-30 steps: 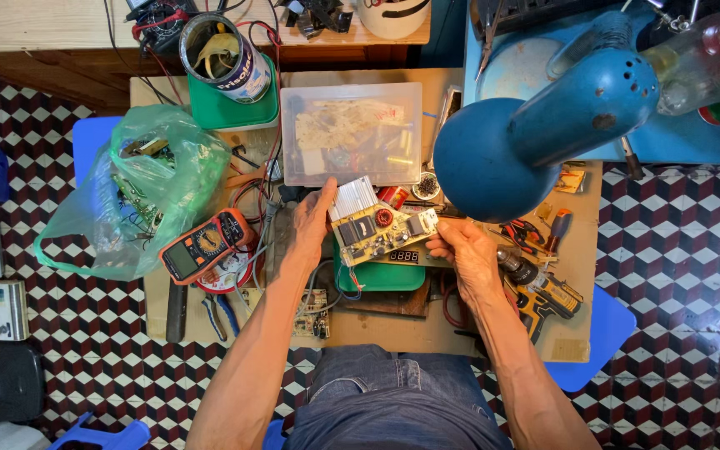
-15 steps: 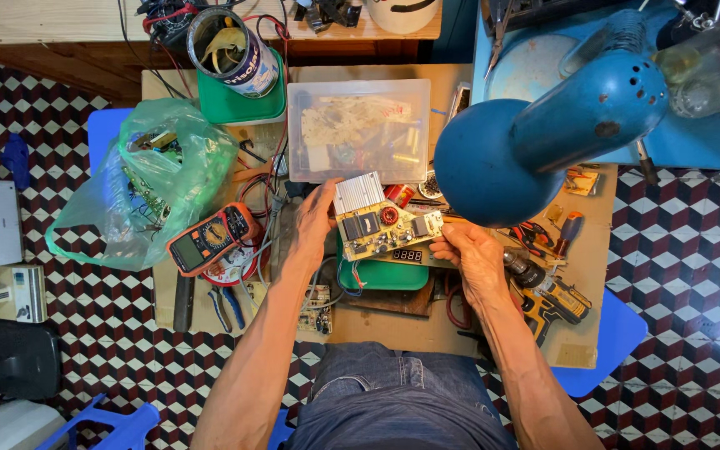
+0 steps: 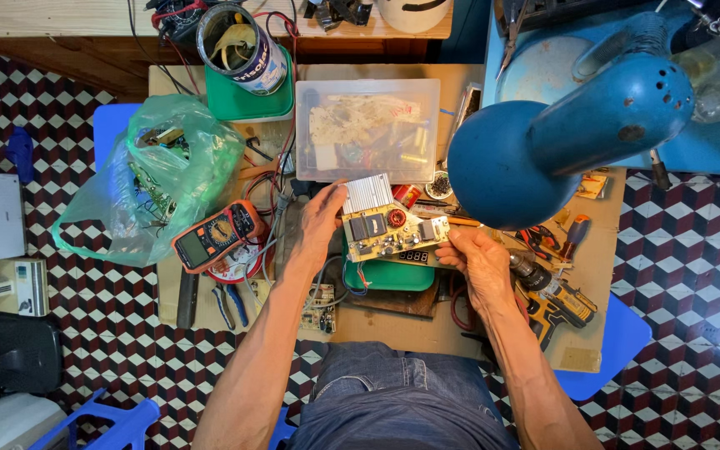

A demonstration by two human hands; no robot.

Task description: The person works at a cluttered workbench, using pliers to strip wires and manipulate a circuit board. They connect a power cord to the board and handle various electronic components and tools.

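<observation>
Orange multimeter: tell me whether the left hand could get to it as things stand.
Probably yes. The orange multimeter lies face up beside the left hand, with only loose wires between them. But that hand now holds the circuit board with the right hand.

A circuit board (image 3: pixel 389 227) sat above a tray (image 3: pixel 385 273) at the table's (image 3: pixel 393 325) middle; a multimeter (image 3: pixel 217 235) lay left; a drill (image 3: pixel 553 296) right; a clear box (image 3: pixel 368 129) behind.
</observation>
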